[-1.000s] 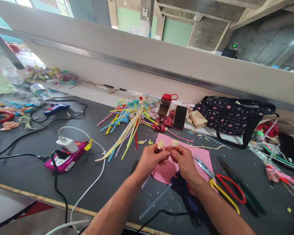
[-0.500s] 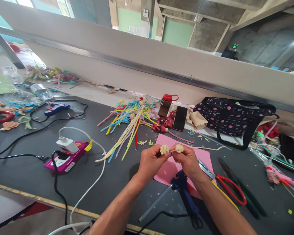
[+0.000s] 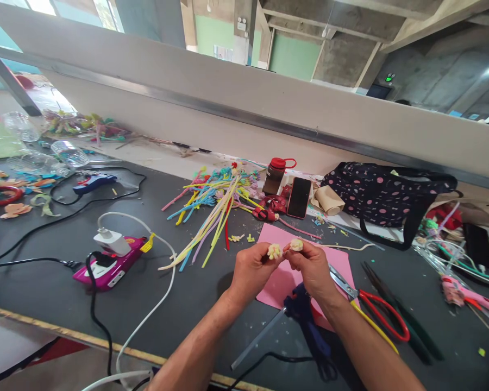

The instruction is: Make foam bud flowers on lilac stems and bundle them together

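My left hand [image 3: 250, 270] pinches a small cream foam flower [image 3: 274, 251] between thumb and fingers. My right hand [image 3: 313, 267] pinches a second small cream flower [image 3: 296, 244]. The two hands are close together, fingertips nearly touching, above a pink foam sheet [image 3: 342, 259] on the dark table [image 3: 41, 282]. A blue glue gun [image 3: 305, 315] lies just below my wrists, its nozzle toward me.
Red-and-yellow scissors [image 3: 375, 312] lie right of my hands. A pile of coloured stems [image 3: 212, 203] sits behind, with a red-capped bottle [image 3: 275, 174], a phone [image 3: 299, 196] and a dotted bag [image 3: 385, 193]. A pink power strip [image 3: 112, 260] with cables is at left.
Both hands dropped slightly toward me and stayed together. The two flowers have turned a little in my fingers.
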A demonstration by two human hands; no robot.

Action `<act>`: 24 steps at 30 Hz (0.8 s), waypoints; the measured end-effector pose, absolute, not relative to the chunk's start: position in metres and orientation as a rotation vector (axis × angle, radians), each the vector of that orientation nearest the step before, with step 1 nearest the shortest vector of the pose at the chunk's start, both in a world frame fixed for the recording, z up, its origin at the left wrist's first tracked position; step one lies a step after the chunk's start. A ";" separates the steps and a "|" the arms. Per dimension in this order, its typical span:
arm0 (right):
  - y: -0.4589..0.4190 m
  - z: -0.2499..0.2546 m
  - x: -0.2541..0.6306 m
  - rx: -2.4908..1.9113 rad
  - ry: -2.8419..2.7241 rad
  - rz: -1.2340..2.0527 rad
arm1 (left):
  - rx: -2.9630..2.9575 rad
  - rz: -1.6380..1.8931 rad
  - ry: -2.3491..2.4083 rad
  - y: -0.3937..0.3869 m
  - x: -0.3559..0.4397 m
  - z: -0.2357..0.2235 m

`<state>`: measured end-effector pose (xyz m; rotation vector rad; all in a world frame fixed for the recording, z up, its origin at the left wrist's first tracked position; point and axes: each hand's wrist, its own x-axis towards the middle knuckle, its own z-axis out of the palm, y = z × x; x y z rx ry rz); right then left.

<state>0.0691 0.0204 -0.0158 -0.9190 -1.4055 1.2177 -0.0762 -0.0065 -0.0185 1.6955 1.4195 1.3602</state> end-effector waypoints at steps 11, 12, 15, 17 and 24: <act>0.030 -0.017 0.078 -0.930 -1.399 1.341 | 1.374 1.395 0.884 -0.008 -0.084 -0.003; 0.030 -0.017 0.079 -0.923 -1.417 1.358 | 1.367 1.384 0.853 -0.008 -0.085 -0.003; 0.030 -0.013 0.081 -0.895 -1.468 1.352 | 1.395 1.342 0.836 -0.008 -0.084 -0.004; 0.028 -0.008 0.082 -0.873 -1.522 1.304 | 1.405 1.317 0.878 -0.009 -0.083 -0.005; 0.019 0.005 0.081 -0.788 -1.908 0.867 | 1.275 1.272 0.909 -0.010 -0.080 -0.005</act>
